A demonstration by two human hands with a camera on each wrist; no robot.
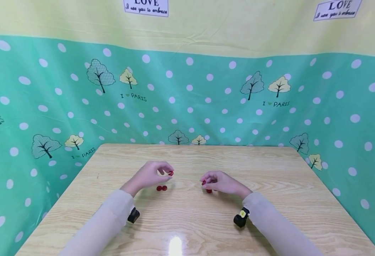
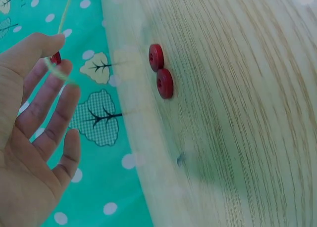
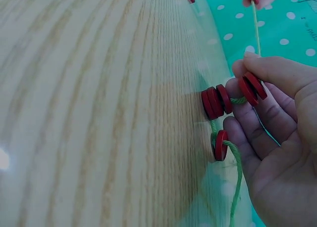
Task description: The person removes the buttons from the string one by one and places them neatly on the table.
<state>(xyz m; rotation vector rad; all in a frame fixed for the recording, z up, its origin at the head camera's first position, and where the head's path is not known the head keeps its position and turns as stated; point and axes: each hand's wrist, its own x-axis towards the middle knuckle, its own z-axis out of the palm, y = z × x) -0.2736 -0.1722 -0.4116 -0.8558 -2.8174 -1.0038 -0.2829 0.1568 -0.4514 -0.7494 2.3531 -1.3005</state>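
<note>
My left hand (image 1: 152,175) is raised above the table, pinching a red disc bead (image 2: 56,58) between thumb and index fingertip. A thin green cord (image 2: 66,12) runs by that bead. Below this hand, two red disc beads (image 2: 160,71) with centre holes lie side by side on the wood. My right hand (image 1: 220,182) pinches the green cord between thumb and forefinger, with red beads (image 3: 252,88) threaded on it against the fingers. More threaded beads (image 3: 216,102) hang close beneath, and a single bead (image 3: 221,146) sits lower, its cord end (image 3: 238,172) trailing down. In the right wrist view, the cord stretches taut towards the left hand.
The light wooden table (image 1: 187,220) spans the front. A green dotted cloth (image 1: 206,89) with printed trees hangs behind it and on both sides. Black wrist cameras (image 1: 240,219) are strapped near each grey-white sleeve (image 1: 277,224).
</note>
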